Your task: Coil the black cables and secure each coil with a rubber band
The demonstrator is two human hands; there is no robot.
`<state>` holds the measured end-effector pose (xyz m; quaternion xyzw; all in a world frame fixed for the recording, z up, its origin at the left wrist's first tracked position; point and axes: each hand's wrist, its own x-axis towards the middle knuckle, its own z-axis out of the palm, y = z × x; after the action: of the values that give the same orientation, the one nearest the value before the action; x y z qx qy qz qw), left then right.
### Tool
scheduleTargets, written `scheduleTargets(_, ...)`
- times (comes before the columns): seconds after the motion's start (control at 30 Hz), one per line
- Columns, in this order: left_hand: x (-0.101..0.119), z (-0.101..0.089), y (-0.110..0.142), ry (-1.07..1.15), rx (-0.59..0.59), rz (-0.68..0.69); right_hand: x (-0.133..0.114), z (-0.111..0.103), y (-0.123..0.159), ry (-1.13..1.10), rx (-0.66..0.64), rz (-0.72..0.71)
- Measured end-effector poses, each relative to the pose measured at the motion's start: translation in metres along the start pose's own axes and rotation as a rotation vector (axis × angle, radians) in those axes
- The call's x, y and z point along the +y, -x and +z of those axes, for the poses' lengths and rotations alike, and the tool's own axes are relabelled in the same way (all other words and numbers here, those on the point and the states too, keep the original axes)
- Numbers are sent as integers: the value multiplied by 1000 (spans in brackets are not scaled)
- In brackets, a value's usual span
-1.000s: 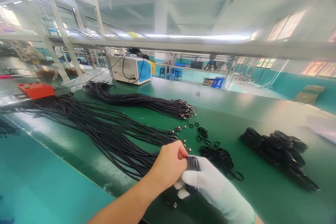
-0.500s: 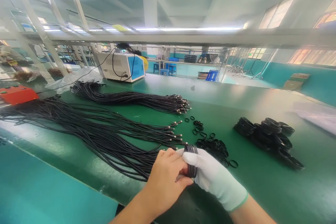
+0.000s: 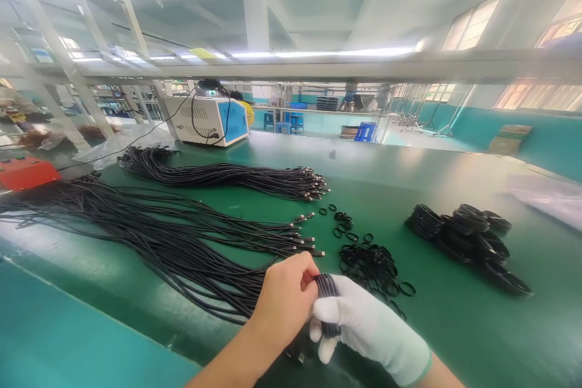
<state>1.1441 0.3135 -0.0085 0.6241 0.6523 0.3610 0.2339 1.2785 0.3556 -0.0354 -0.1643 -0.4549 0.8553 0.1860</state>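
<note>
A small coil of black USB cable point(image 3: 328, 306) is in my gloved right hand point(image 3: 368, 324), the thumb over its front and the fingers behind. My bare left hand point(image 3: 286, 291) is closed at the coil's upper left, its thumb and fingertips pressed together on the cable; the fingertips are partly hidden. Below the hands a cable connector point(image 3: 300, 356) hangs, slightly blurred. Just beyond the right hand lies a pile of small black rings point(image 3: 370, 264). Loose black cables point(image 3: 213, 267) spread to the left, several plugs ending near my left hand.
A thick bundle of black cables point(image 3: 227, 176) lies farther back on the green table point(image 3: 373, 176). Finished-looking cable coils point(image 3: 473, 236) are heaped at the right. A white-and-blue machine point(image 3: 209, 121) stands at the back, and a red box point(image 3: 27, 173) at the left.
My left hand has turned and its fingers have drawn together at the coil's upper edge. The coil and the right hand have dropped slightly, and a connector now shows underneath.
</note>
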Motion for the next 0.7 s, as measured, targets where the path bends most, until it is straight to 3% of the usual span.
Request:
scheduleTargets(0.2,-6,11,2,22,55,-23,-1,4,0,55,77,72)
scheduleTargets(0.27,-6,9,-1,52,17,-20,-1,3,0,63,107,67)
scheduleTargets(0.37,-7,-4,-17,123,-100,13,-12,-7,7,33,195,-32)
scheduleTargets(0.5,-7,-14,-54,-12,-103,93,-46,-33,29,-111,451,-288)
scheduleTargets(0.6,-2,3,-84,-95,-160,164,-65,-48,44,-152,548,-401)
scheduleTargets(0.7,2,35,-105,-122,-213,190,-69,-54,48,-136,577,-396)
